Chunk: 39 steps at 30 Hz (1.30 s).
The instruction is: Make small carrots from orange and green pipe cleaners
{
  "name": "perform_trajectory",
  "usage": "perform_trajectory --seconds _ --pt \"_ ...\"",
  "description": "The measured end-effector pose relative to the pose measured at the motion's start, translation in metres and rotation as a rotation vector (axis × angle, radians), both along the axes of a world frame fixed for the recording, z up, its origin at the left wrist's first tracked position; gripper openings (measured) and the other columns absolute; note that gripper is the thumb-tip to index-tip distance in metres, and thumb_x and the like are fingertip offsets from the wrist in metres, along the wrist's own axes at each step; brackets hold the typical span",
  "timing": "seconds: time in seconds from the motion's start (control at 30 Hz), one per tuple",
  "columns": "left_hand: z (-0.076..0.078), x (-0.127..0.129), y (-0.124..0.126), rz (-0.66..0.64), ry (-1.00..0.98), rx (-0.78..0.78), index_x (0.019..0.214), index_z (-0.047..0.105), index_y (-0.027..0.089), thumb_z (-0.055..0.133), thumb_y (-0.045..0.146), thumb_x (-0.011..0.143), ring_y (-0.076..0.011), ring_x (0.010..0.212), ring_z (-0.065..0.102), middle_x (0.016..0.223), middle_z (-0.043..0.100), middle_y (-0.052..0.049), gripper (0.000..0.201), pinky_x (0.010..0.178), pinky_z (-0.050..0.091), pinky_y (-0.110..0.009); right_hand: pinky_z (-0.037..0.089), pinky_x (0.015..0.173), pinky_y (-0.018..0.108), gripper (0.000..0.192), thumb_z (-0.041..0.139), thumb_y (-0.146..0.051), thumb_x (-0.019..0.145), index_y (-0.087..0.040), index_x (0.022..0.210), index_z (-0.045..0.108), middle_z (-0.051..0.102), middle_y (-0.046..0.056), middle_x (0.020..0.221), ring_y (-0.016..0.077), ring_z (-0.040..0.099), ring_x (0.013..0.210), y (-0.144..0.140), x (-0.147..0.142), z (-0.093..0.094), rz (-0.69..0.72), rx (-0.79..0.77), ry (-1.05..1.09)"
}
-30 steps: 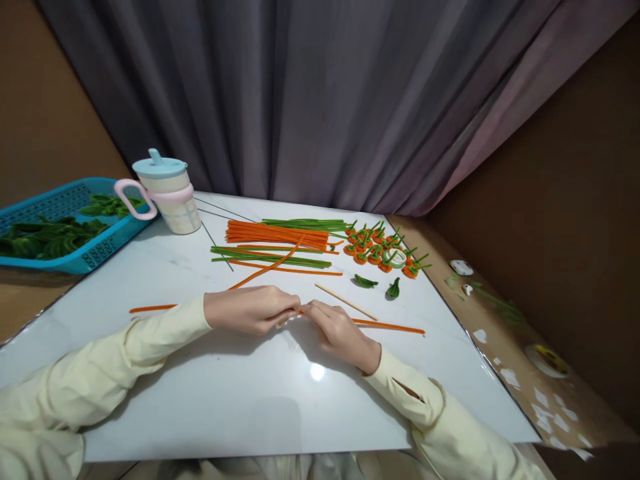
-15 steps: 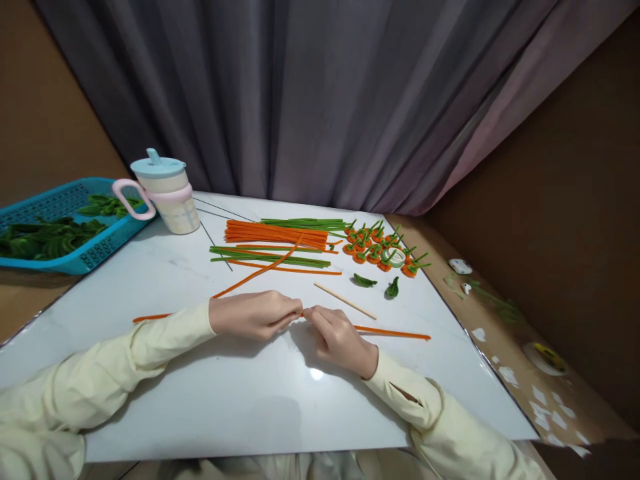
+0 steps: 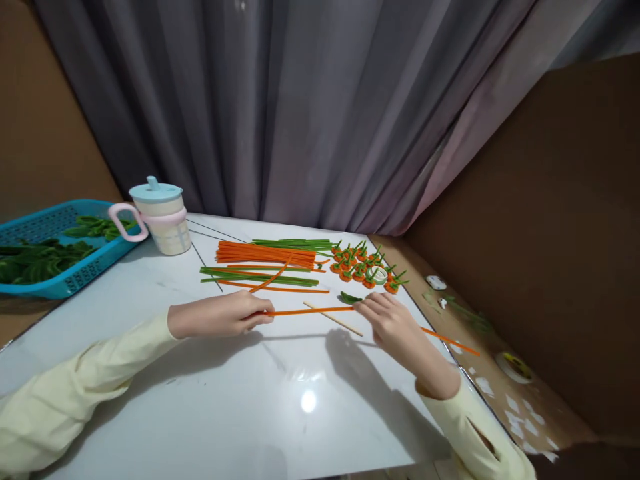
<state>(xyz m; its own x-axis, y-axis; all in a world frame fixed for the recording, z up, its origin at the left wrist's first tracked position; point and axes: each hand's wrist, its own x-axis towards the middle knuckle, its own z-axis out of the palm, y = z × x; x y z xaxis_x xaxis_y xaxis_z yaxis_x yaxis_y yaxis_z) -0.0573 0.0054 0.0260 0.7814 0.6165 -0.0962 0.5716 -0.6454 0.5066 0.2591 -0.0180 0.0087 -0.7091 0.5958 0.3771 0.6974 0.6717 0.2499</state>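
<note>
An orange pipe cleaner (image 3: 313, 311) stretches nearly straight between my hands, raised a little above the white table. My left hand (image 3: 227, 315) pinches it toward the left, fingers closed. My right hand (image 3: 393, 327) pinches it further right, and its free end sticks out past the wrist. Beneath the strand lies a thin wooden stick (image 3: 343, 323), slanting on the tabletop. A small green leaf shape (image 3: 351, 297) rests just behind my right fingertips. Further back are a bundle of orange pipe cleaners (image 3: 265, 253), green pipe cleaners (image 3: 260, 276) and several small orange pumpkin shapes with green stems (image 3: 359, 272).
A cup with a blue lid and pink handle (image 3: 170, 233) stands at the back left. Beside it is a blue basket (image 3: 75, 283) holding green pieces. A roll of tape (image 3: 377, 275) sits among the pumpkin shapes. White scraps (image 3: 514, 421) lie right of the table.
My hands, close together before, have drawn apart, the right one moving right and the left one left. The orange strand between them is now exposed and lifted. The view has tilted upward slightly.
</note>
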Motion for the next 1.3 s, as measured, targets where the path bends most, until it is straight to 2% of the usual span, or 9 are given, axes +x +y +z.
perform_trajectory --seconds 0.23,0.37,0.5,0.6,0.73,0.83,0.97,1.13,1.3 --pt "-0.008 0.013 0.010 0.038 -0.038 -0.191 0.076 0.040 0.020 0.032 0.035 0.095 -0.0122 0.049 0.050 0.056 0.052 0.003 0.025 0.049 0.036 -0.020 0.034 0.064 0.033 0.034 0.039 0.009 0.068 -0.015 0.083 0.057 0.058 0.008 0.075 0.0227 0.047 0.072 0.023 0.038 0.028 -0.195 0.198 -0.097" --pt "0.000 0.030 0.007 -0.009 -0.179 -0.364 0.079 0.040 0.020 0.034 0.036 0.095 -0.0117 0.052 0.055 0.065 0.061 0.001 0.023 0.051 0.042 -0.021 0.038 0.068 0.038 0.026 0.040 0.000 0.080 -0.015 0.094 0.056 0.059 0.013 0.101 0.0262 0.048 0.084 0.051 0.007 0.084 -0.215 0.446 -0.009" --pt "0.017 0.030 -0.004 -0.104 -0.290 -0.448 0.077 0.058 0.015 0.042 0.034 0.093 -0.0131 0.065 0.061 0.077 0.068 -0.004 0.029 0.065 0.047 -0.023 0.044 0.083 0.040 0.036 0.027 -0.002 0.088 -0.015 0.111 0.051 0.053 0.012 0.115 0.0248 0.050 0.104 0.089 -0.043 0.114 -0.055 0.446 0.234" --pt "0.026 0.023 -0.008 -0.077 -0.351 -0.434 0.077 0.067 0.016 0.053 0.035 0.088 -0.0147 0.075 0.060 0.080 0.068 -0.004 0.026 0.072 0.046 -0.023 0.044 0.091 0.037 0.040 0.025 -0.009 0.092 -0.011 0.131 0.034 0.040 0.016 0.133 0.0241 0.041 0.122 0.098 -0.073 0.098 -0.029 0.267 0.279" --pt "0.026 0.014 -0.003 0.095 -0.342 -0.339 0.077 0.071 0.016 0.058 0.041 0.082 -0.0132 0.070 0.053 0.076 0.062 -0.001 0.028 0.061 0.039 -0.020 0.044 0.086 0.040 0.032 0.028 -0.016 0.094 -0.007 0.121 0.044 0.049 0.022 0.121 0.0296 0.048 0.113 0.068 -0.079 0.041 -0.421 -0.228 0.095" --pt "0.022 0.012 0.004 0.190 -0.292 -0.352 0.075 0.069 0.015 0.059 0.045 0.080 -0.0093 0.056 0.041 0.060 0.050 0.002 0.032 0.049 0.029 -0.020 0.046 0.070 0.034 0.014 0.048 -0.022 0.088 -0.011 0.089 0.058 0.061 0.015 0.089 0.0266 0.059 0.085 0.042 -0.068 -0.004 -0.390 -0.434 -0.017" --pt "0.013 0.014 0.009 0.222 -0.307 -0.426 0.073 0.066 0.013 0.060 0.045 0.078 -0.0075 0.048 0.035 0.052 0.042 0.005 0.034 0.045 0.026 -0.019 0.043 0.071 0.027 0.014 0.051 -0.012 0.082 -0.013 0.095 0.056 0.061 0.011 0.095 0.0207 0.057 0.088 0.036 -0.064 -0.041 -0.274 -0.554 -0.028" --pt "0.006 0.019 0.007 0.200 -0.378 -0.458 0.070 0.062 0.012 0.062 0.044 0.077 -0.0089 0.051 0.047 0.057 0.054 0.001 0.033 0.049 0.036 -0.019 0.038 0.062 0.023 0.015 0.045 -0.004 0.079 -0.012 0.085 0.056 0.060 0.008 0.083 0.0147 0.053 0.071 0.050 -0.077 -0.048 -0.141 -0.657 0.033" --pt "0.008 0.023 0.002 0.236 -0.519 -0.499 0.076 0.061 0.013 0.062 0.042 0.078 -0.0102 0.056 0.053 0.064 0.060 0.000 0.029 0.054 0.041 -0.021 0.038 0.059 0.020 0.021 0.043 -0.005 0.084 -0.013 0.072 0.057 0.056 0.001 0.068 0.0098 0.049 0.060 0.051 -0.089 -0.020 0.078 -0.812 0.079"
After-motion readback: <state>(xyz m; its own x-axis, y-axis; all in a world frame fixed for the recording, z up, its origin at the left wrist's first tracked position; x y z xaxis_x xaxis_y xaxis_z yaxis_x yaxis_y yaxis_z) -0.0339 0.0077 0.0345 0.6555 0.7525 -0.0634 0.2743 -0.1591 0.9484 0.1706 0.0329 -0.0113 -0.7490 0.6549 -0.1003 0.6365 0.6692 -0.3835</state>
